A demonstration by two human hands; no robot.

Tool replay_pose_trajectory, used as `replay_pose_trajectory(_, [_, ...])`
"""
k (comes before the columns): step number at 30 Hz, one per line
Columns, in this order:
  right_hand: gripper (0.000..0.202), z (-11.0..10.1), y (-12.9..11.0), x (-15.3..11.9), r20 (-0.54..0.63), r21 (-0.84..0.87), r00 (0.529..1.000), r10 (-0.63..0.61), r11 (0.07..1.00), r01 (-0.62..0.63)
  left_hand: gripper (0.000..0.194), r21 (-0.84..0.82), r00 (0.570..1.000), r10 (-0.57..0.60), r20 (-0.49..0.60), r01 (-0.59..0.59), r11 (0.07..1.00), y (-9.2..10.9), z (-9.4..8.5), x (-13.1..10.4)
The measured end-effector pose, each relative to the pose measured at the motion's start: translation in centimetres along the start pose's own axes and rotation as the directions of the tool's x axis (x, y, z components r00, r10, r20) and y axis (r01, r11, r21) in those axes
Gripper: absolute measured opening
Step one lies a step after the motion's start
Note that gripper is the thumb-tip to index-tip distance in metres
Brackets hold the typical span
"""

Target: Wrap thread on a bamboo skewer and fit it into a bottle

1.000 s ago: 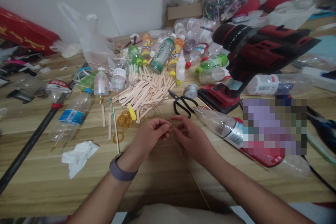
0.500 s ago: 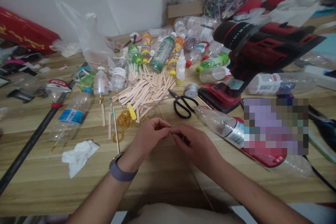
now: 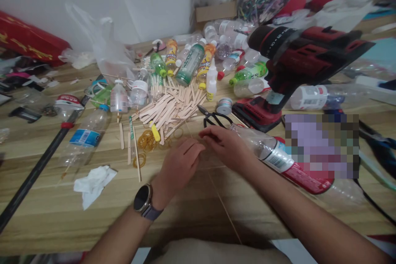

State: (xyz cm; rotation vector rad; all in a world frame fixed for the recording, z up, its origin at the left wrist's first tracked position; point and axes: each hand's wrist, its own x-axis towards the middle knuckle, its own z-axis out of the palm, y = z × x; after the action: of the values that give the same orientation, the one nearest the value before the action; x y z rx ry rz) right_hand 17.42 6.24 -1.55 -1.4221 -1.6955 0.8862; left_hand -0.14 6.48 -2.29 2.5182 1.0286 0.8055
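My left hand (image 3: 182, 165), with a dark watch (image 3: 142, 199) on its wrist, is palm down over the wooden table, its fingers curled together. Close to its right, my right hand (image 3: 227, 146) has bent fingers pointing left, the fingertips nearly meeting the left ones. What either hand holds is too small or hidden to make out. A thin stick or strand (image 3: 224, 204) runs from below the hands toward the table's front edge. Black scissors (image 3: 216, 119) lie just beyond my right hand. Yellow rubber bands (image 3: 145, 140) and a yellow-capped piece (image 3: 155, 131) lie beyond my left hand.
Behind the hands is a heap of wooden sticks (image 3: 168, 107), with plastic bottles beyond. A red drill (image 3: 297, 62) stands at the right, near a spool (image 3: 224, 106) and a large bottle (image 3: 278, 156). At the left are a blue-labelled bottle (image 3: 85, 137), a tissue (image 3: 94, 183) and a black tube (image 3: 37, 169).
My left hand has rolled over, showing its back and the watch face. My right hand has moved slightly up, its fingers straighter, and the fingertips no longer pinch together at one spot.
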Motion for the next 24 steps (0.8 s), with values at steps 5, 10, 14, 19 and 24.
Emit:
replay_pose_trajectory(5, [0.018, 1.6, 1.0, 0.2, 0.196, 0.204, 0.980, 0.042, 0.975, -0.083, 0.025, 0.123, 0.988, 0.143, -0.059, -0.135, 0.983, -0.5, 0.1, -0.4])
replay_pose_trajectory(10, [0.014, 1.7, 1.3, 0.1, 0.252, 0.334, 0.963, 0.095, 0.926, -0.179, 0.024, 0.167, 0.976, 0.181, -0.121, -0.159, 0.973, -0.7, 0.1, -0.5])
replay_pose_trajectory(14, [0.014, 1.6, 1.4, 0.1, 0.284, 0.373, 0.952, 0.118, 0.901, -0.223, 0.026, 0.151, 0.976, 0.149, -0.158, -0.126, 0.981, -0.8, 0.3, -0.6])
replay_pose_trajectory(19, [0.017, 1.5, 1.4, 0.1, 0.287, 0.329, 0.953, 0.102, 0.923, -0.198, 0.021, 0.097, 0.982, 0.056, -0.181, -0.039, 0.995, -0.7, 0.1, -0.8])
replay_pose_trajectory(24, [0.010, 1.3, 0.7, -0.1, 0.207, 0.208, 0.978, 0.025, 0.976, -0.069, 0.018, 0.041, 0.983, -0.035, -0.182, 0.044, 0.998, -0.5, -0.3, -0.8])
